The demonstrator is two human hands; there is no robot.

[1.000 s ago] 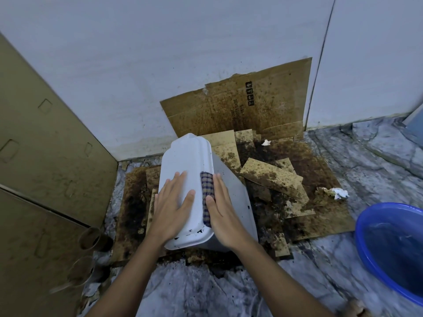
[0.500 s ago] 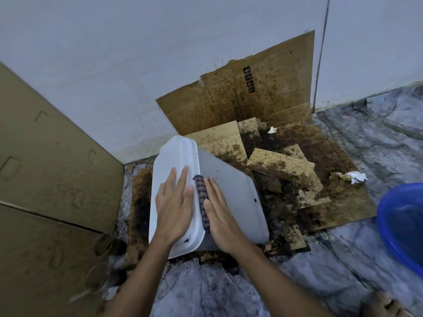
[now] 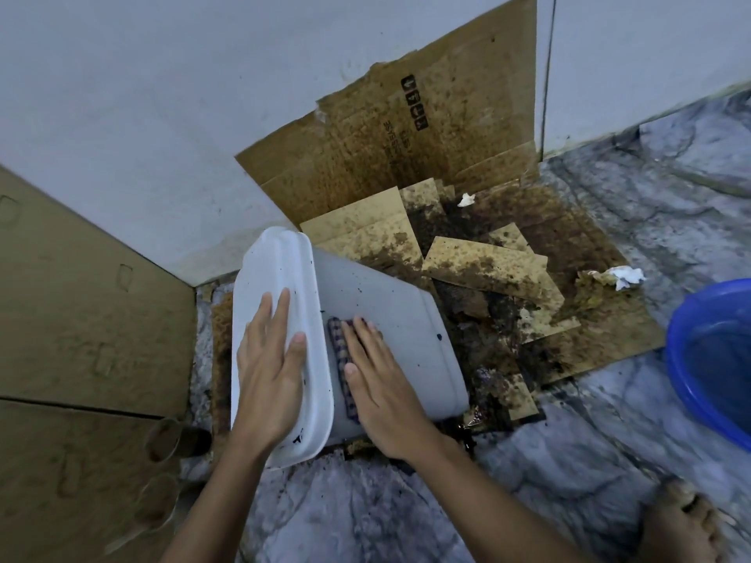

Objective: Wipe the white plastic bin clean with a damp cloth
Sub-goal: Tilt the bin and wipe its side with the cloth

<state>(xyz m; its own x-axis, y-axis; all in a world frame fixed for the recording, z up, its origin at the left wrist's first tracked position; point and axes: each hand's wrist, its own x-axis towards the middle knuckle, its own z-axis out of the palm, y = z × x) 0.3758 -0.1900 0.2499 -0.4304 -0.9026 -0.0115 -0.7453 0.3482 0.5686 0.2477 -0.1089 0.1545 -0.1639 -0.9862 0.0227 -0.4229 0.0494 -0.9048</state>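
Your left hand lies flat on the bin's white end panel, fingers straight and spread a little, thumb near the panel's raised rim. Your right hand is flat too, fingers straight and side by side, pressing the cloth against the bin's grey-white side wall, right beside that rim. Only a narrow checked strip of the cloth shows along your thumb and first finger; the rest is under your palm.

The bin lies tipped on its side on the stained cardboard that covers the floor near the wall corner, its end panel turned toward you and to the left. Dark specks dot its side wall and the near end of the panel.

Another stained sheet leans against the wall behind. A crumpled tissue sits on the cardboard's right edge, and a blue basin stands on the floor well to the right. To your left are a big box and two tubes. Your bare foot shows at the lower right.
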